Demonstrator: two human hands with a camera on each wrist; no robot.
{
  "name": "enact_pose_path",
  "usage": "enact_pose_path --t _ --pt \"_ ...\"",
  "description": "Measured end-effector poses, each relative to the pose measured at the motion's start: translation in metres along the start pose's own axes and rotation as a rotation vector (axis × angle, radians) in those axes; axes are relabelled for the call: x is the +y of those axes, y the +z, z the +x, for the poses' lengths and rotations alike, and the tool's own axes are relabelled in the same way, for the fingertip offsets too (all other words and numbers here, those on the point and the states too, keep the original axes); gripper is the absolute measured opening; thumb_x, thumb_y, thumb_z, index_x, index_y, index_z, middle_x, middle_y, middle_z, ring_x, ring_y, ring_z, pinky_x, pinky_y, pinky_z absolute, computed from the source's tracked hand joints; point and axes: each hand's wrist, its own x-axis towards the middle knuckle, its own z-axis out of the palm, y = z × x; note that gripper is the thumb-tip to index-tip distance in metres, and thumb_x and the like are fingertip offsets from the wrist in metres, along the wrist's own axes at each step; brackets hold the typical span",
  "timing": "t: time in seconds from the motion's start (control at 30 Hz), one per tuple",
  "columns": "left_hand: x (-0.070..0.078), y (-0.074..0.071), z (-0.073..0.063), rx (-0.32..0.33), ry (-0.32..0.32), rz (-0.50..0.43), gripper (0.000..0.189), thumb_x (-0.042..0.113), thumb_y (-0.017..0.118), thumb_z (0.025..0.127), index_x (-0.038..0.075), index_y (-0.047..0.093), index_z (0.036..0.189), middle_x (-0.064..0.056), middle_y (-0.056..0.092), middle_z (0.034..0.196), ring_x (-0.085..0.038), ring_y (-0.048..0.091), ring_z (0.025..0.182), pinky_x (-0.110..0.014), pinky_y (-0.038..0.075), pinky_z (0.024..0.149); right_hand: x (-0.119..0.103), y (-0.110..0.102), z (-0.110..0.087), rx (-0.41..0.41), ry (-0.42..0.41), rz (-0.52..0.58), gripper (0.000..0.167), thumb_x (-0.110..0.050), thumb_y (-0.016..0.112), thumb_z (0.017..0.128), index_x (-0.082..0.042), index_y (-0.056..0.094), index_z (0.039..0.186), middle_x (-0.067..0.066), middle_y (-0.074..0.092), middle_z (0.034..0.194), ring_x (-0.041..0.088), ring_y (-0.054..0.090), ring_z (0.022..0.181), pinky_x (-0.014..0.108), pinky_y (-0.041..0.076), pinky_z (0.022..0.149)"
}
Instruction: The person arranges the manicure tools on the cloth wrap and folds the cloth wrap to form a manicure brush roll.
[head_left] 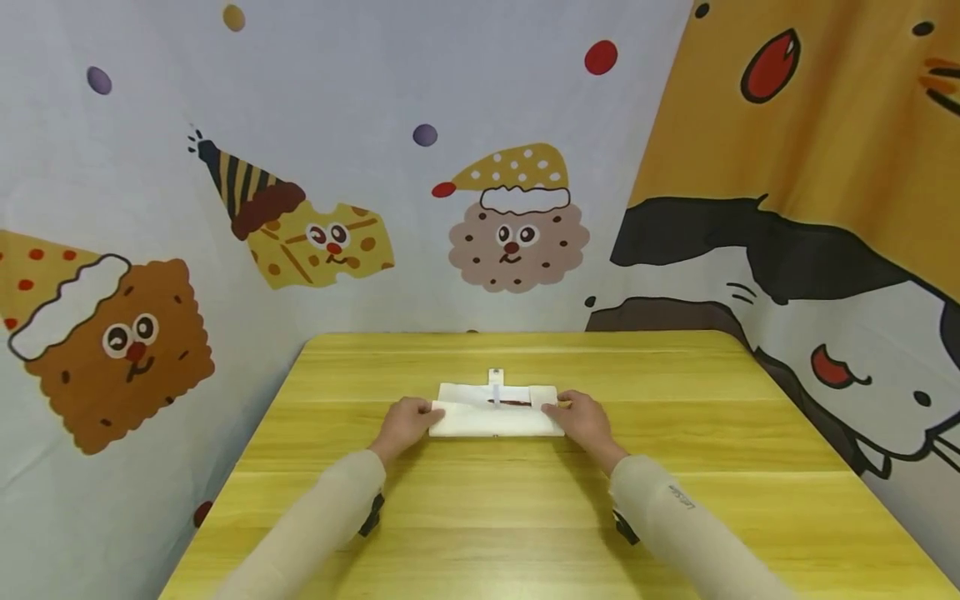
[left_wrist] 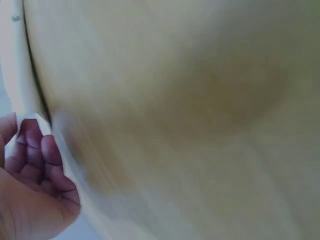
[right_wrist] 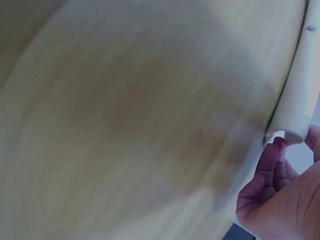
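A white, soft-looking pouch (head_left: 495, 422) with a folded-over front lies across the table. Its narrow strap (head_left: 496, 377), with a small stud at the tip, sticks out at the far side. In the opening a thin reddish-brown item (head_left: 517, 403) shows; its kind is unclear. My left hand (head_left: 407, 423) pinches the pouch's left end, thumb on top. My right hand (head_left: 587, 423) pinches the right end the same way. Both wrist views show the near edge rolled into a curve, with curled fingers of the left hand (left_wrist: 37, 185) and right hand (right_wrist: 280, 190) at its ends.
The pouch rests on a yellow wood-grain table (head_left: 495, 517), whose far edge meets a hanging cloth (head_left: 360, 83) printed with cartoon food and a cat. Both forearms wear pale sleeves (head_left: 322, 508), with a dark wrist device (head_left: 371, 515) beneath each.
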Motion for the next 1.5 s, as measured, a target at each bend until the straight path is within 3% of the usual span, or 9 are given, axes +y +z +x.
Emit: enact_pose_path --t 0.1,0.2,0.37,0.47,0.63,0.73,1.07,1.3,1.5 --pt "-0.001 0.002 0.002 0.035 0.016 0.081 0.03 0.026 0.07 0.094 0.006 0.058 0.075 0.001 0.048 0.065 -0.014 0.041 0.058 -0.03 0.038 0.057 0.0 0.004 0.002 -0.004 0.041 -0.053 0.052 -0.043 0.066 0.093 -0.002 0.066 0.125 0.017 0.068 0.12 0.034 0.064 0.106 0.049 0.049 0.085" --pt "-0.001 0.003 0.001 0.047 0.147 0.169 0.028 0.029 0.073 0.092 0.003 0.065 0.102 -0.005 0.06 0.094 -0.02 0.056 0.082 -0.039 0.048 0.072 -0.001 0.005 0.002 0.003 0.042 -0.057 0.051 -0.044 0.066 0.092 -0.002 0.067 0.122 0.016 0.068 0.118 0.034 0.064 0.104 0.048 0.049 0.083" --pt "0.002 0.006 0.001 -0.119 0.481 0.378 0.043 0.029 0.075 0.09 0.006 0.064 0.125 -0.012 0.059 0.128 -0.031 0.053 0.119 -0.049 0.042 0.101 -0.002 0.003 0.0 0.03 0.0 -0.059 0.05 -0.043 0.066 0.093 -0.003 0.067 0.122 0.016 0.068 0.115 0.032 0.064 0.101 0.048 0.049 0.083" --pt "0.002 0.008 0.001 -0.203 0.538 0.44 0.044 0.022 0.073 0.092 0.005 0.063 0.13 -0.013 0.059 0.133 -0.032 0.052 0.125 -0.048 0.04 0.105 -0.001 0.003 -0.005 0.091 -0.159 -0.134 0.046 -0.04 0.066 0.095 -0.005 0.066 0.124 0.016 0.064 0.119 0.034 0.06 0.107 0.053 0.045 0.088" --pt "0.001 0.007 0.002 -0.22 0.507 0.436 0.038 0.016 0.069 0.095 0.005 0.063 0.131 -0.013 0.062 0.131 -0.031 0.055 0.123 -0.046 0.041 0.105 -0.001 0.003 -0.016 0.12 -0.616 -0.451 0.044 -0.039 0.07 0.093 -0.01 0.066 0.126 0.012 0.06 0.124 0.034 0.054 0.116 0.056 0.038 0.096" --pt "0.0 0.005 0.003 -0.219 0.489 0.405 0.039 0.017 0.068 0.095 0.005 0.062 0.132 -0.012 0.062 0.131 -0.031 0.056 0.123 -0.046 0.041 0.105 0.001 0.006 -0.018 0.06 -0.73 -0.558 0.048 -0.037 0.074 0.09 -0.01 0.065 0.128 0.008 0.062 0.121 0.031 0.056 0.114 0.054 0.039 0.098" --pt "0.004 0.002 -0.009 -0.212 0.394 0.212 0.033 0.007 0.067 0.095 0.005 0.065 0.127 -0.013 0.067 0.121 -0.026 0.064 0.104 -0.042 0.051 0.088 0.007 -0.008 -0.012 -0.112 -0.652 -0.398 0.031 -0.022 0.072 0.092 -0.007 0.068 0.119 0.009 0.068 0.11 0.028 0.064 0.099 0.049 0.049 0.09" --pt "0.017 -0.01 -0.026 -0.268 0.164 -0.088 0.035 0.019 0.063 0.099 0.003 0.061 0.13 -0.012 0.061 0.128 -0.026 0.058 0.111 -0.043 0.051 0.088 0.001 -0.031 -0.016 -0.354 -0.357 0.003 0.032 -0.029 0.062 0.1 -0.005 0.062 0.122 0.007 0.063 0.111 0.02 0.057 0.089 0.04 0.049 0.074" --pt "0.02 0.001 -0.014 -0.189 0.083 -0.08 0.034 0.024 0.062 0.1 0.003 0.064 0.125 -0.011 0.061 0.128 -0.028 0.056 0.114 -0.047 0.047 0.091 0.001 -0.02 -0.009 -0.274 -0.157 -0.012 0.036 -0.031 0.058 0.101 -0.003 0.062 0.123 0.009 0.062 0.107 0.023 0.056 0.089 0.043 0.047 0.079"
